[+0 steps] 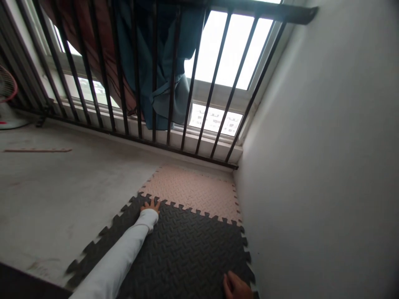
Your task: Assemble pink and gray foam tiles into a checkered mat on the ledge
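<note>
White wall (318,166) and pink mat (193,189) border black mat (190,249), left grip (151,206) wide on it, right grip (237,286) unclear.

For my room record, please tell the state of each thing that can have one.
Black mat, lying on the floor
Pink mat, lying flat, its edge meeting the black mat
Left hand, spread open on the black mat
Right hand, curled, partly cut off
Blue curtain, hanging, bunched
Reddish curtain, hanging
Window, open or shut unclear
Fan, running or not unclear
Thin strip, lying on the floor
</note>
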Demonstrator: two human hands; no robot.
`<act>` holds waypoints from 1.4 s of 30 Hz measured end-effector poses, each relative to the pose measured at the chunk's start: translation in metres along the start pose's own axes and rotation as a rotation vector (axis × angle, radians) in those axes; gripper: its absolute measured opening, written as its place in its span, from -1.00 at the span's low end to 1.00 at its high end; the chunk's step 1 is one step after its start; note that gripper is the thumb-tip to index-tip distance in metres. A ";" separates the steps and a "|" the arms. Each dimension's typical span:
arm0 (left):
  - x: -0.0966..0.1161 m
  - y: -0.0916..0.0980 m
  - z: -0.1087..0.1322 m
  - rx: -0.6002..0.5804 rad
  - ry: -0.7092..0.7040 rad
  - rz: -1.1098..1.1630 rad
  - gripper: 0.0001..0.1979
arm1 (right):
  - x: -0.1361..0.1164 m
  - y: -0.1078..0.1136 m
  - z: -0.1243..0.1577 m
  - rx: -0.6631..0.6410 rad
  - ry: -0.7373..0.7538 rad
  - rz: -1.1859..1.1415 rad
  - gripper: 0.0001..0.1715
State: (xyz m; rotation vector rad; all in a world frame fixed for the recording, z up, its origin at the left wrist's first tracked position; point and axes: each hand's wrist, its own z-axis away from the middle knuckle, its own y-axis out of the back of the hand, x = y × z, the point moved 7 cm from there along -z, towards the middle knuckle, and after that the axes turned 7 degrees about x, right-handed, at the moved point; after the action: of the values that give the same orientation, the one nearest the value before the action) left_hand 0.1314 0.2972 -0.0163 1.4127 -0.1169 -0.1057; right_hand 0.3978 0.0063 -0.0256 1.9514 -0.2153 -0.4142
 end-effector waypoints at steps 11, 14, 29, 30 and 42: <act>0.000 -0.018 0.181 0.012 -0.091 0.066 -0.61 | -0.014 0.011 -0.013 -0.269 -0.062 0.088 -0.69; -0.010 -0.015 0.209 0.073 -0.054 0.131 -0.68 | -0.016 0.016 -0.016 -0.311 -0.078 0.076 -0.70; -0.011 -0.025 0.222 0.095 -0.054 0.089 -0.63 | -0.019 0.022 -0.018 -0.307 -0.087 0.131 -0.70; -0.010 -0.023 0.221 0.103 -0.042 0.091 -0.62 | -0.019 0.022 -0.018 -0.308 -0.090 0.130 -0.70; -0.009 -0.020 0.221 0.140 -0.014 0.100 -0.57 | -0.022 0.027 -0.018 -0.312 -0.094 0.136 -0.69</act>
State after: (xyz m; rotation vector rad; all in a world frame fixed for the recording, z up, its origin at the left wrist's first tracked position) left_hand 0.0905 0.0795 -0.0021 1.5431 -0.2098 -0.0249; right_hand 0.3860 0.0183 0.0097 1.6037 -0.3218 -0.4234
